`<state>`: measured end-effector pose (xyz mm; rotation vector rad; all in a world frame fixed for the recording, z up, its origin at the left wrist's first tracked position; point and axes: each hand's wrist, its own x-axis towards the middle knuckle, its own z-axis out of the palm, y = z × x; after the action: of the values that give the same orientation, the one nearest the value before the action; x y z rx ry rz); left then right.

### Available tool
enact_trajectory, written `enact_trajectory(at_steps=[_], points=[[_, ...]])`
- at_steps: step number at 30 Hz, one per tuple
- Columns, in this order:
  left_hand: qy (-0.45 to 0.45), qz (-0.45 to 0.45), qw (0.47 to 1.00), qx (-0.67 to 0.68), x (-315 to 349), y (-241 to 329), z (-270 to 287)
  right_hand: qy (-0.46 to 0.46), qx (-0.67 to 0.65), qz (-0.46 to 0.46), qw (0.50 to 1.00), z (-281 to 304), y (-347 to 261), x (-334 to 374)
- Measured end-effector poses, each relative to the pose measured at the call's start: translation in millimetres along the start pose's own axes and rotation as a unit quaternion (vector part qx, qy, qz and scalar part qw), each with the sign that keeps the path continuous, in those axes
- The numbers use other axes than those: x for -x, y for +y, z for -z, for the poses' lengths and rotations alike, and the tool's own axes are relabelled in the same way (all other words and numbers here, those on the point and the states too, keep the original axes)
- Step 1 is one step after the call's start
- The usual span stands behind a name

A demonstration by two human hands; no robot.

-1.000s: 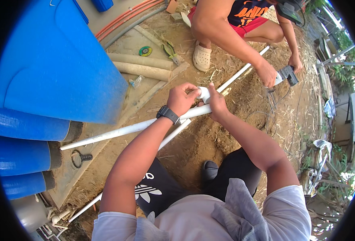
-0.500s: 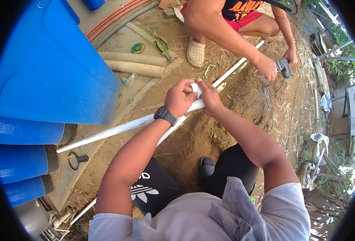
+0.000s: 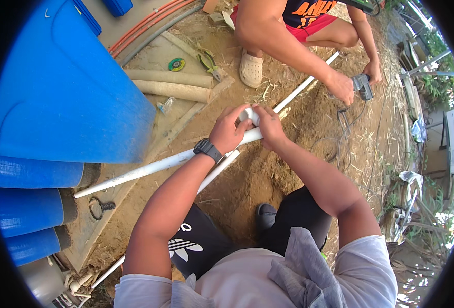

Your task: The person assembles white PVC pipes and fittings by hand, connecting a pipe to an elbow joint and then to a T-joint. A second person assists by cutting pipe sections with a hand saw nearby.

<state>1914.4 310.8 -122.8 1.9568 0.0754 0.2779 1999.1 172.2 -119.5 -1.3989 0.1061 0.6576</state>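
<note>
A white plastic pipe fitting (image 3: 248, 117) is pinched between my left hand (image 3: 228, 131) and my right hand (image 3: 269, 128), just above a long white pipe (image 3: 150, 170). Fingers of both hands are closed around the fitting, and they hide part of it. Whether it is joined to the pipe I cannot tell. From under my hands the pipe slants down to the left. A thinner white pipe (image 3: 218, 172) passes beneath at a steeper slant. Beyond my right hand, a white pipe length (image 3: 299, 91) runs towards a co-worker.
A squatting co-worker (image 3: 317, 66) grips a grey power tool (image 3: 362, 86) with a cord. Blue barrels (image 3: 68, 87) crowd the left side. Pliers (image 3: 209, 65), a green-rimmed disc (image 3: 176, 64), tan pipes (image 3: 173, 90) and a black ring-shaped tool (image 3: 101, 206) lie on the ground.
My left hand has shifted slightly and its fingers have turned around the fitting, showing a little more of it. The co-worker's hands and tool are almost unchanged.
</note>
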Motion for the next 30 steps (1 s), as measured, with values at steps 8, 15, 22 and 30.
enact_trajectory(at_steps=[8, 15, 22, 30], points=[[0.059, -0.01, 0.992, -0.111, -1, -2, -10, -0.035, 0.045, 0.04, 0.998, 2, 6, -4], [0.007, 0.007, 0.999, -0.051, -7, -7, -4, -0.071, -0.006, -0.003, 0.997, 10, -4, -4], [-0.008, 0.043, 0.995, 0.087, -15, -3, 5, -0.094, 0.054, 0.076, 0.991, 5, 4, -1], [0.106, 0.183, 0.971, 0.113, -24, -15, 13, -0.034, 0.036, 0.046, 0.998, 1, -6, 11]])
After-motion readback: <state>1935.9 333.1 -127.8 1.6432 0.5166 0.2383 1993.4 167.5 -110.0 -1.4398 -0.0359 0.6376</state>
